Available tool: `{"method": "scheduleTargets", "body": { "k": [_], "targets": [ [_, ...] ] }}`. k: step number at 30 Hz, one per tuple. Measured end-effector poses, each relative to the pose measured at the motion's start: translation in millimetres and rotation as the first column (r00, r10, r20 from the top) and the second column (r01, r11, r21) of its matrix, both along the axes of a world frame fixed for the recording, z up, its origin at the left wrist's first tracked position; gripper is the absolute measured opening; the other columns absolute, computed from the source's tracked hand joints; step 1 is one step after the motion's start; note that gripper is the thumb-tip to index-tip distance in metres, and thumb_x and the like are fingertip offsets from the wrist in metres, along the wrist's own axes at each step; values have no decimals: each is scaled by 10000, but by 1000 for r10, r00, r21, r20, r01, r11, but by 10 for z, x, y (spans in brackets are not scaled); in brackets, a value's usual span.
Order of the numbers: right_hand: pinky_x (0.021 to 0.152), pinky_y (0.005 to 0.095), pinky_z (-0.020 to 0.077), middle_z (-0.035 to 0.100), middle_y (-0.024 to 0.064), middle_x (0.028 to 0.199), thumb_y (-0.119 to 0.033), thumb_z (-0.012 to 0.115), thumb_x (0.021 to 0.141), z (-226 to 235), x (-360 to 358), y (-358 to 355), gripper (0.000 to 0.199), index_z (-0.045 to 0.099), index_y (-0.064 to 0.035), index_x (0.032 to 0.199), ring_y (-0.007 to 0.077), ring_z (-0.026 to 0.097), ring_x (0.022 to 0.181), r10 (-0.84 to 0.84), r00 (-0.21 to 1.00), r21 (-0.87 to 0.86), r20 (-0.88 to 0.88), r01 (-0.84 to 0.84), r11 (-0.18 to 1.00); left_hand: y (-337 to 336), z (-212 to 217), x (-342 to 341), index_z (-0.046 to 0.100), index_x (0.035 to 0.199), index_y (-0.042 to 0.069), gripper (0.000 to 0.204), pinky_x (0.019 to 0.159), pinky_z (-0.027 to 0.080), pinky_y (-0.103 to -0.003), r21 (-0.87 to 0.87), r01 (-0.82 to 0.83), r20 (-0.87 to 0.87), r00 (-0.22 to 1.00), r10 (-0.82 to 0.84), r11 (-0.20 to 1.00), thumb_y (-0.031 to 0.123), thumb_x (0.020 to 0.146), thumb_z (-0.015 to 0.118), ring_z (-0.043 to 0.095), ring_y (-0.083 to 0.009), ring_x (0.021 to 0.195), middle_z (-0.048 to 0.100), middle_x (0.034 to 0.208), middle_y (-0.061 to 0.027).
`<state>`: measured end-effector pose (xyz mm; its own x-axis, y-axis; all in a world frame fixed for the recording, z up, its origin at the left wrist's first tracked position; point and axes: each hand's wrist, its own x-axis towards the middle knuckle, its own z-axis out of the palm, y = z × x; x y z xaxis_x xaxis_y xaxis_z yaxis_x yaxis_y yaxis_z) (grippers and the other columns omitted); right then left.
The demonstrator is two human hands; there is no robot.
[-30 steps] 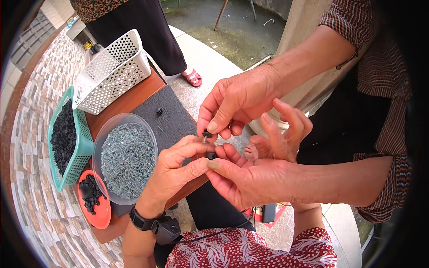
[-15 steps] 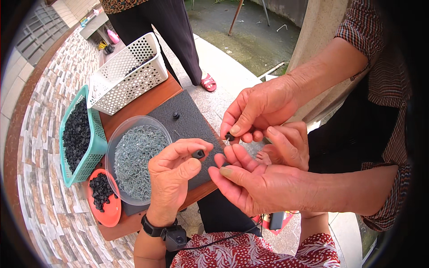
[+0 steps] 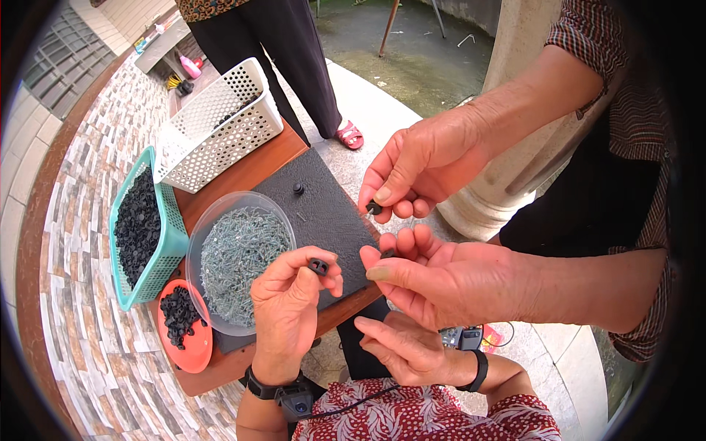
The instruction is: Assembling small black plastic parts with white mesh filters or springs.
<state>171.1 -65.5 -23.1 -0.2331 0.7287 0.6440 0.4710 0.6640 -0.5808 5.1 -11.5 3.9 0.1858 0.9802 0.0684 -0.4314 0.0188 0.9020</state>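
My left hand (image 3: 288,309), with a black watch on the wrist, pinches a small black plastic part (image 3: 318,266) between thumb and fingertips above the black mat (image 3: 327,220). My right hand (image 3: 403,347) lies lower, fingers apart and nothing in them, partly under another person's hand. That person reaches in from the right. Their upper hand (image 3: 423,163) pinches a small black part (image 3: 373,209). Their lower hand (image 3: 452,283) is palm up with a tiny dark piece (image 3: 387,253) at the fingertips.
On the wooden table (image 3: 243,173) stand a clear bowl of small grey metal pins (image 3: 237,259), a teal basket of black parts (image 3: 140,229), an orange dish of black parts (image 3: 182,322) and a white perforated basket (image 3: 219,123). Another person stands behind the table. A concrete pillar (image 3: 515,125) rises at right.
The other person's upper hand has lifted away from their lower palm. My left hand has drawn back a little with the black part. The view has tilted toward the table.
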Motion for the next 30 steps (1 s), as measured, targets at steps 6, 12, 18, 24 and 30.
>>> {"method": "scheduleTargets", "body": {
  "k": [6,12,18,24,30],
  "targets": [
    [544,304,465,603,125,753,41,676,736,30,-361,124,539,451,170,1208,219,569,586,105,959,-20,-263,-114,993,-62,27,-6,609,1028,-71,294,742,483,-271,-95,-51,0,999,51,994,180,875,612,577,-160,809,604,921,-95],
    [510,299,460,587,131,729,44,683,719,-4,-461,151,571,438,181,1217,217,569,590,53,953,78,-299,-31,996,-20,-5,-2,586,993,-58,290,658,471,-308,-7,-53,-106,993,52,999,188,850,639,521,-152,722,572,870,-86],
    [497,309,451,587,150,740,17,679,741,21,-333,189,559,432,189,1212,219,559,581,-14,976,24,-219,20,1000,52,-34,92,616,979,-55,266,654,476,-289,40,-51,-44,998,52,998,184,863,626,530,-151,687,582,837,-83],
    [551,311,478,599,176,781,31,664,755,-18,-387,150,542,423,201,1210,226,591,627,-44,968,2,-248,46,999,41,8,131,613,982,-57,238,632,493,-238,49,-120,-202,971,128,992,149,864,624,561,-123,682,596,826,-85],
    [545,305,427,592,160,771,33,607,751,-25,-330,132,566,399,183,1255,197,516,559,-57,942,-11,-332,56,998,79,15,248,640,992,-54,237,740,463,-237,-46,-34,-29,999,33,998,113,826,670,582,-138,831,607,915,-89]
  ]
}}
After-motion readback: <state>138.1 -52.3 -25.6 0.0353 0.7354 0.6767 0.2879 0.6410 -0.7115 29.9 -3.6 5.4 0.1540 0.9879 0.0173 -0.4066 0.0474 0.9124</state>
